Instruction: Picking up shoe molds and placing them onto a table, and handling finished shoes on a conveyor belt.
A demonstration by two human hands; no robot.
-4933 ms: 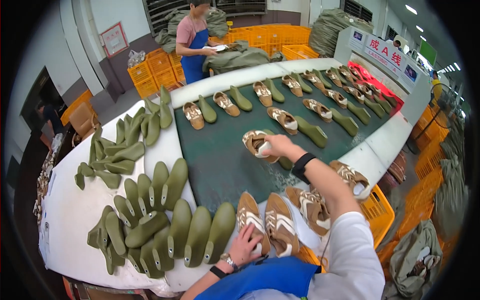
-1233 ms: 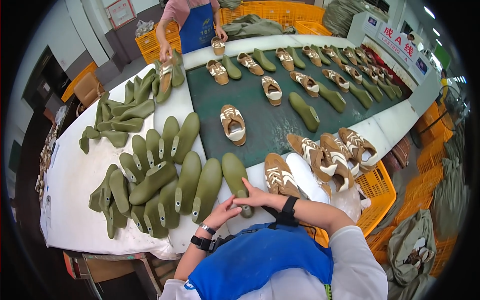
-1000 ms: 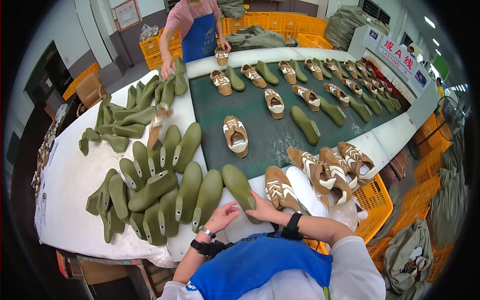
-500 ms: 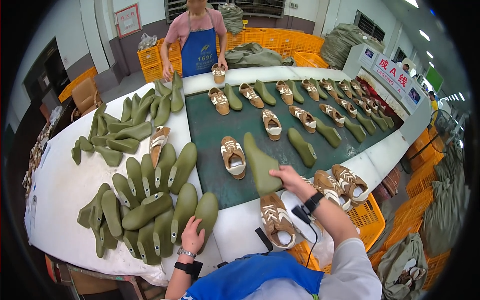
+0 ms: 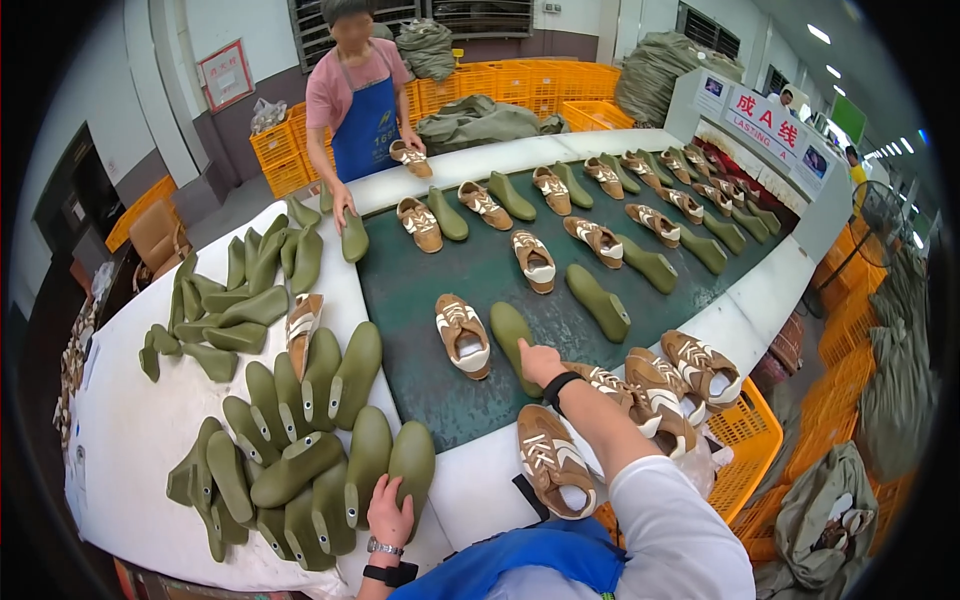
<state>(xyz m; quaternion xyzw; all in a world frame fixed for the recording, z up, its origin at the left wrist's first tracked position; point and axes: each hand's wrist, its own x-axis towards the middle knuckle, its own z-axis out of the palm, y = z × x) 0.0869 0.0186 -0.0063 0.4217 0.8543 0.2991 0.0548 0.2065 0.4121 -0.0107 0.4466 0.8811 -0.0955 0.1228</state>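
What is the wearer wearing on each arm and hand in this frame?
Both hands are bare, without gloves. The left hand has a metal-banded wristwatch with a black band just below it. The right hand has a black wristband, and a white sleeve covers the upper arm.

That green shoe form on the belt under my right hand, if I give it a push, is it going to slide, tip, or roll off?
The green shoe form lies on its side on the dark belt, so it probably won't tip. Its moulded, unbending shape suggests it is stiff and would move as one piece under the right hand. The rounded body might rock or pivot rather than slide straight.
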